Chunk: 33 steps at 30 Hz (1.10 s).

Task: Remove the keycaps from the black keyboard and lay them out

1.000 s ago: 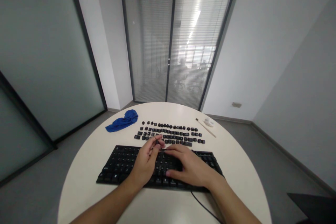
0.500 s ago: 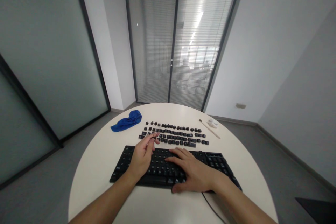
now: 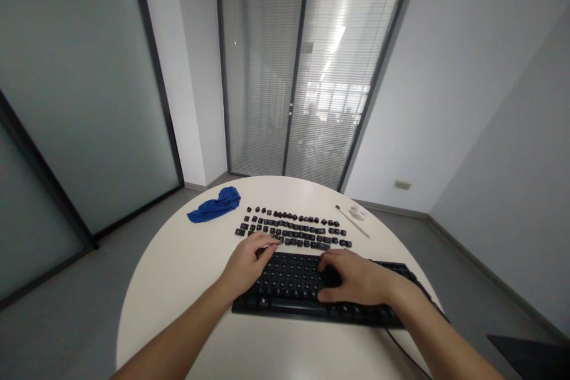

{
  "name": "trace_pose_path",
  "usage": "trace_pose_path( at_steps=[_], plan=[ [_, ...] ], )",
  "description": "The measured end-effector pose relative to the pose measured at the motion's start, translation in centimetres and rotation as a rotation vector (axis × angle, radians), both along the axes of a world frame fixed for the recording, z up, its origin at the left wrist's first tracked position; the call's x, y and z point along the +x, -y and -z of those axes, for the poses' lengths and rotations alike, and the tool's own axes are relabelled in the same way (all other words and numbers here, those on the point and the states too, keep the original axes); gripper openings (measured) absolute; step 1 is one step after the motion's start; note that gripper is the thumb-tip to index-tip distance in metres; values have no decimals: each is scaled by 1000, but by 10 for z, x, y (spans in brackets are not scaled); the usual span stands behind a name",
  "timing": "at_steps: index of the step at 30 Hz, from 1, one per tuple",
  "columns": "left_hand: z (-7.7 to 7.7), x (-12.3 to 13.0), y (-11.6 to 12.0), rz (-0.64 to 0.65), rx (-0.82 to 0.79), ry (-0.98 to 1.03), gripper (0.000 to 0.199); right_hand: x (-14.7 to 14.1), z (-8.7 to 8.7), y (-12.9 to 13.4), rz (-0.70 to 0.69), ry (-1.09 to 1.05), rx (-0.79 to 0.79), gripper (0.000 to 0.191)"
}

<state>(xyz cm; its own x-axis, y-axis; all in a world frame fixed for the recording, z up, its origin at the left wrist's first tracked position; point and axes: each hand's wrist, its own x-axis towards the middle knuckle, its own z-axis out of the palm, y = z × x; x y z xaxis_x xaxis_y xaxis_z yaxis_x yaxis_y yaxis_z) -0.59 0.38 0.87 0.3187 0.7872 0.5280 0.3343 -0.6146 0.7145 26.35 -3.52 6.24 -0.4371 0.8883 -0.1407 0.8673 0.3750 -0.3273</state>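
The keyboard (image 3: 291, 280) is overlain by the right hand (image 3: 356, 276), thumb and fingers apart; its left end is partly covered by the left hand (image 3: 247, 262), whose grip cannot be told.

there are two hands (image 3: 246, 264) (image 3: 358, 278), one keyboard (image 3: 291, 278), one cloth (image 3: 218, 206)
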Motion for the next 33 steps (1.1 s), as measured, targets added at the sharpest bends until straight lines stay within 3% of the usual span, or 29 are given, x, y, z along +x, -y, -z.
trace_pose_path(
  at_steps=[4,8,10,13,16,21,27,30,33],
  plan=[
    [1,-4,-3,43,-43,-55,21,-41,0,-7,3,-180,276,50],
    [2,-10,-8,32,-108,-15,14,-73,7,-18,-104,-219,345,26],
    [2,-12,-11,-14,-209,67,15,-80,14,-22,-69,-221,373,26],
    [1,-14,-14,-17,-420,308,35,-80,26,-23,37,-350,381,28],
    [3,-11,-16,51,-512,454,42,-77,37,-21,95,-524,325,28],
    [5,-4,-14,42,-493,361,22,-71,41,-18,88,-640,293,25],
    [1,2,-7,45,-433,151,17,-59,41,-22,176,-762,353,13],
    [-1,4,-3,72,-351,42,20,-64,43,-19,148,-807,368,24],
    [-2,0,-4,52,-359,102,15,-73,46,-11,124,-819,302,56]
  ],
)
